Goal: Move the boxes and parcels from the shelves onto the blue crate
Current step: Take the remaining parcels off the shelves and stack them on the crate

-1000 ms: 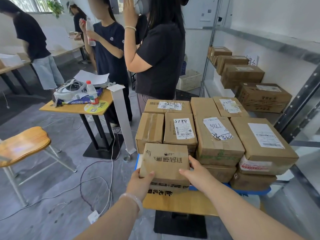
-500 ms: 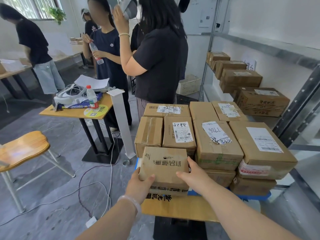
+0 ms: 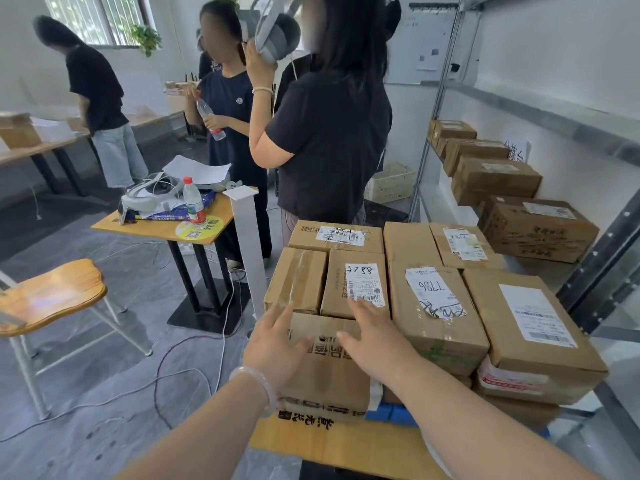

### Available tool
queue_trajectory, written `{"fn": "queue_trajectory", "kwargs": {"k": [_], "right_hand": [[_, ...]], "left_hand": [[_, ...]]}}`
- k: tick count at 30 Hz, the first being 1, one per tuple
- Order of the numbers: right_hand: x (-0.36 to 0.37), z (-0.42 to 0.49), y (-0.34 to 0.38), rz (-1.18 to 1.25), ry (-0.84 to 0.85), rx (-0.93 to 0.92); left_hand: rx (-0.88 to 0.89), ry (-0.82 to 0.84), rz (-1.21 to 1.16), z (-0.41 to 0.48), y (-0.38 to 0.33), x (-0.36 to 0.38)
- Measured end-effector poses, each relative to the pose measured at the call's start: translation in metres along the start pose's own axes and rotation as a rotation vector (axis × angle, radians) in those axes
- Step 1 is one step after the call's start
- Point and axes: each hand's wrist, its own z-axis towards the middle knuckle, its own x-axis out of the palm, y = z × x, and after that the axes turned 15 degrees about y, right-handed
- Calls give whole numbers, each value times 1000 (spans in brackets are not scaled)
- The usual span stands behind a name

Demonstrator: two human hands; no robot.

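A brown cardboard box with black printed characters rests at the front left of a pile of parcels. The pile stands on the blue crate, of which only a strip shows under the boxes. My left hand hovers at the box's left top edge with fingers spread. Over the box's right top edge my right hand is likewise spread, and neither hand grips it. More brown boxes sit in a row on the metal shelf at the right.
The crate stands on a small wooden table. A person in black stands just behind the pile, others further left. A second small table with a bottle and headset, a wooden chair and loose floor cables lie left.
Both hands held the printed box by its sides before. It now rests against the pile, and both hands have let go and lifted with fingers apart.
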Motion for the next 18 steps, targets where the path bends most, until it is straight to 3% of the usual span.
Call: {"fn": "queue_trajectory", "kwargs": {"k": [11,18], "right_hand": [[-13,78,8,-225,70,157],[-2,96,0,-250,102,238]], "left_hand": [[65,233,513,95,20,-37],[104,333,491,114,29,-30]]}}
